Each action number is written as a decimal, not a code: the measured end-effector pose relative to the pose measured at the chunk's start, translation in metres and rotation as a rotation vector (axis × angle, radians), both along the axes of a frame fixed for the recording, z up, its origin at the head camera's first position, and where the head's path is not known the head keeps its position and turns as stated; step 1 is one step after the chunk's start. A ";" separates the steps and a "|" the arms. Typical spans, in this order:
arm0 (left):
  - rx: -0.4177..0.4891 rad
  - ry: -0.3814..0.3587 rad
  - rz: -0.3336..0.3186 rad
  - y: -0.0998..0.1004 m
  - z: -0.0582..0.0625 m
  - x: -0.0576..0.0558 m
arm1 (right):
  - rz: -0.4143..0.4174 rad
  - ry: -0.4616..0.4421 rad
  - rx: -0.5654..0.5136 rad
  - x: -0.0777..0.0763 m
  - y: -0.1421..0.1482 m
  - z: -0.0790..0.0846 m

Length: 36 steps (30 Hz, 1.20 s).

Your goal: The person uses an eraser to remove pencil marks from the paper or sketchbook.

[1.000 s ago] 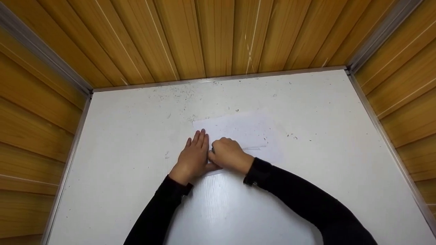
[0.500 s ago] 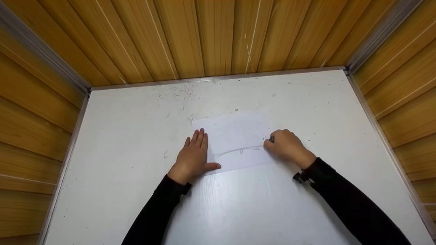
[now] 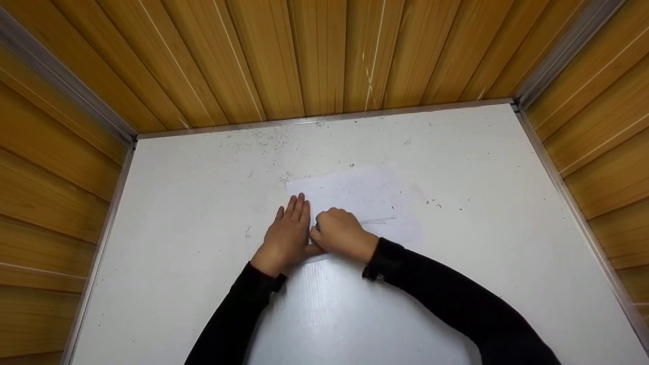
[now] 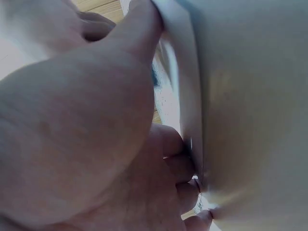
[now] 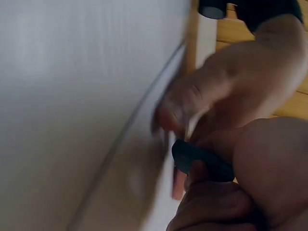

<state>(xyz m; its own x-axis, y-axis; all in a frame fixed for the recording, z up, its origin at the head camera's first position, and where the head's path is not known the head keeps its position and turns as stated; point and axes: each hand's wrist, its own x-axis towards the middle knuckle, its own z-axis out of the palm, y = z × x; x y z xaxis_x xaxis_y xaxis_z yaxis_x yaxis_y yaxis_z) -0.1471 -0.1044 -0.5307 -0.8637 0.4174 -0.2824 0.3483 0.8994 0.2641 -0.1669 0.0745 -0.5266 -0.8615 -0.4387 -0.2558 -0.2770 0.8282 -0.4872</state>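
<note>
A sheet of white paper lies at the middle of the table, with thin grey lines across its lower part. My left hand presses flat on the paper's left side, fingers straight and thumb spread out. Close beside it, my right hand is curled over the paper near the left thumb. It grips a small dark teal tool, mostly covered by the fingers; its kind is unclear. In the left wrist view, the left fingertips touch the surface at the paper's edge.
The white table has dark crumbs and specks, mostly at the back and around the paper. Wood-patterned walls with grey metal edging enclose the back and both sides.
My right hand went from beside the left hand to the paper's right edge, uncovering a long curved line, then came back left. The left hand has stayed on the paper.
</note>
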 end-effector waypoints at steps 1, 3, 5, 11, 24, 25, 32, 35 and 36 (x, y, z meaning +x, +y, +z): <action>0.008 -0.002 0.000 0.001 -0.001 0.000 | -0.007 0.012 0.007 0.000 0.002 -0.003; 0.003 -0.010 0.000 0.002 0.000 0.000 | -0.028 0.020 0.011 -0.001 0.016 -0.007; -0.016 -0.019 0.004 0.003 0.001 -0.001 | -0.059 0.023 0.015 -0.003 0.041 -0.006; -0.049 -0.029 0.012 0.002 0.002 -0.001 | -0.258 -0.020 0.061 -0.006 0.132 0.000; -0.008 -0.033 0.018 -0.003 -0.003 0.000 | -0.128 -0.035 -0.019 0.002 0.056 0.004; -0.002 -0.024 0.017 -0.003 -0.003 0.001 | -0.091 -0.029 -0.027 0.001 0.040 0.004; 0.026 0.013 -0.002 0.000 -0.001 0.001 | -0.002 -0.008 0.017 -0.003 0.005 -0.005; -0.001 -0.011 0.011 0.001 0.000 0.000 | -0.049 0.009 0.024 -0.004 0.035 -0.005; -0.007 -0.019 0.015 0.002 0.000 -0.001 | -0.071 0.013 0.023 -0.004 0.048 -0.006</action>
